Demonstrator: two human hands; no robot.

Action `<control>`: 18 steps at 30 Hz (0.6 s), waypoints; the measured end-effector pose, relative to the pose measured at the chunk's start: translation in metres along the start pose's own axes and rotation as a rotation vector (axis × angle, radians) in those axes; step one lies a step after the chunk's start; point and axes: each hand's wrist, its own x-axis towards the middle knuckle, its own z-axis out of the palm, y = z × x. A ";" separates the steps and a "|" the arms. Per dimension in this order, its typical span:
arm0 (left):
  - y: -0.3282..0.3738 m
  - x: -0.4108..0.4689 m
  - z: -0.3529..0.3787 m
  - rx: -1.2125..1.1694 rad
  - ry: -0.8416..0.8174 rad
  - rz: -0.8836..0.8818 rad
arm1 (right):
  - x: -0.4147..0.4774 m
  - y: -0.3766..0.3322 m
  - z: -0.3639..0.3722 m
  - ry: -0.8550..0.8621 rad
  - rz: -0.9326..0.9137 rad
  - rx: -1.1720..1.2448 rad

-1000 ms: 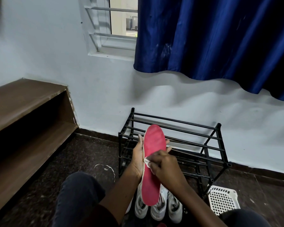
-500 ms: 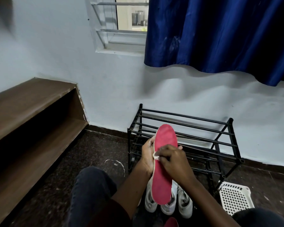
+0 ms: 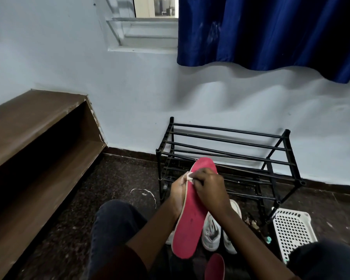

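– Insole (image 3: 192,215): where is it?
– Lower centre of the frame. It is held up in front of the rack (image 3: 230,142) and above the shoes (image 3: 211,233).
– What is hidden or unclear?
– The left hand's fingers are behind the insole. The right hand covers part of the toe end. I can't tell what the small white wad (image 3: 189,176) is made of. A second insole (image 3: 214,267) is cut off by the bottom edge. The shoes sit partly behind the insole and the right forearm. The basket (image 3: 291,229), lower right, is partly behind a knee (image 3: 327,259).
– Which way does the insole point?
– Its long axis is nearly upright in the picture, leaning a little right at the top. The toe end is up by the rack's lower bars and the heel end is down near the bottom edge. The red face is toward the camera, with a pale rim along its left side.
– And the hands?
– The left hand (image 3: 177,191) is clamped on the left edge from behind. The right hand (image 3: 209,187) lies across the red face just below the toe. Its fingers are curled and pinch the wad against that left edge.
– Any writing?
– Grey marks on the shoes, too blurred to read.
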 end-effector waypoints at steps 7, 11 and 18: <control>-0.012 0.014 -0.041 0.193 0.356 -0.069 | -0.034 0.010 0.016 -0.101 0.030 0.048; -0.019 0.022 -0.045 0.167 0.241 -0.095 | -0.009 0.020 0.015 0.017 0.063 -0.060; -0.017 0.025 -0.047 0.066 0.172 -0.061 | 0.007 0.023 0.020 0.036 0.094 -0.120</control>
